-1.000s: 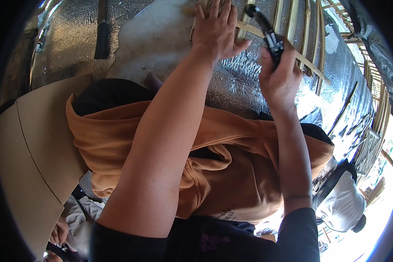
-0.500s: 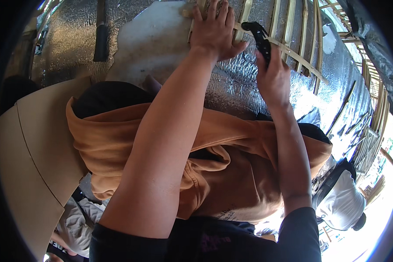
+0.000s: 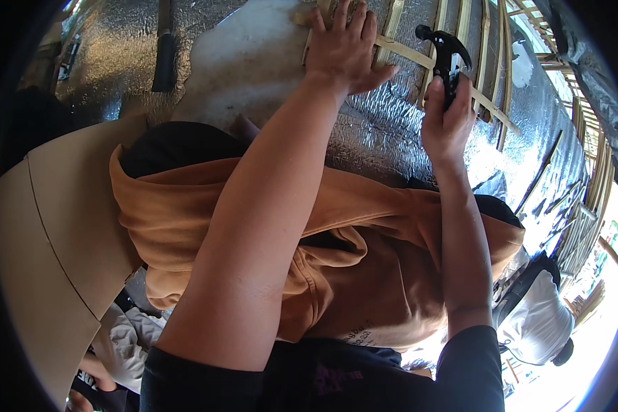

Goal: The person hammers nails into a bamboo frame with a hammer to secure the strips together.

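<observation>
My left hand lies flat with fingers spread over the ends of several bamboo slats at the top of the view. It presses on a thin cross strip that runs rightward beneath it across the slats. A small black claw hammer is gripped in my right hand, its head raised above the slats to the right of the left hand. Fingers and thumb wrap the hammer's short black handle. Silvery foil sheeting spreads under the work.
A long blade tool with a black handle lies at the upper left. Brown cloth covers my lap. At left stands a large tan panel. Other people sit close by, one in a pale garment. Bundled bamboo strips lie at right.
My right hand has moved right, and the hammer has lifted and turned so its head shows side-on. The left hand stays spread in nearly the same place.
</observation>
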Motion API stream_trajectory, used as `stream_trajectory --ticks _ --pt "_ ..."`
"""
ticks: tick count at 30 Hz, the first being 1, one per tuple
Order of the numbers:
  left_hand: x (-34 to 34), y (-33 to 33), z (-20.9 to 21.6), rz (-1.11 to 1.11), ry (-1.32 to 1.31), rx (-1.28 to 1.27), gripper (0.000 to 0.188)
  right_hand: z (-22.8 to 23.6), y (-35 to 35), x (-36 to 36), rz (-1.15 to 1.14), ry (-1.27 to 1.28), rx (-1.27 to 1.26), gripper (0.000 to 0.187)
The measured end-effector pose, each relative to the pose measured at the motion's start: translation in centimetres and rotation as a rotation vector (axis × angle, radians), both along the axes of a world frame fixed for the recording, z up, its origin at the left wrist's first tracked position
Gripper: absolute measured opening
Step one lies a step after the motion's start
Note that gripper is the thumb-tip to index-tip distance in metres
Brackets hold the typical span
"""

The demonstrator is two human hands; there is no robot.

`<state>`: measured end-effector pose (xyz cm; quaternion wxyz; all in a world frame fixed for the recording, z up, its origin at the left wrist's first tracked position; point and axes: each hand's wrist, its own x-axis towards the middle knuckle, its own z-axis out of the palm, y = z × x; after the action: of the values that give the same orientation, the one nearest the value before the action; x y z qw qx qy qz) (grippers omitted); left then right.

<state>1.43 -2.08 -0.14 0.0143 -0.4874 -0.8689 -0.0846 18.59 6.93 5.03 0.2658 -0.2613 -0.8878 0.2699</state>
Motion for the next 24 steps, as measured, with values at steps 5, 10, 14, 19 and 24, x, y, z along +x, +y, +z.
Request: stream_trajectory --ticks 5,10,14,19,24 --pt "0.0 0.1 -0.6 0.032 -0.003 0.074 0.099 -1.2 1.8 -0.4 -0.058 0.026 -0.083 0.023" --pt "0.0 0.2 0.3 0.018 0.065 0.189 0.091 -1.2 2.2 -0.7 -0.081 0.049 -0.126 0.019" --pt "-0.8 0.6 0.7 -0.153 -0.063 0.400 0.066 -1.3 2.4 -0.9 -0.109 0.064 -0.180 0.020" --pt "-0.6 0.6 0.0 -0.175 -0.185 0.376 0.057 -1.1 2.4 -1.0 -0.159 -0.006 -0.177 0.023" --pt "-0.2 0.7 0.3 -0.165 -0.167 0.341 0.052 -0.8 2.4 -1.0 -0.173 -0.039 -0.240 0.024"
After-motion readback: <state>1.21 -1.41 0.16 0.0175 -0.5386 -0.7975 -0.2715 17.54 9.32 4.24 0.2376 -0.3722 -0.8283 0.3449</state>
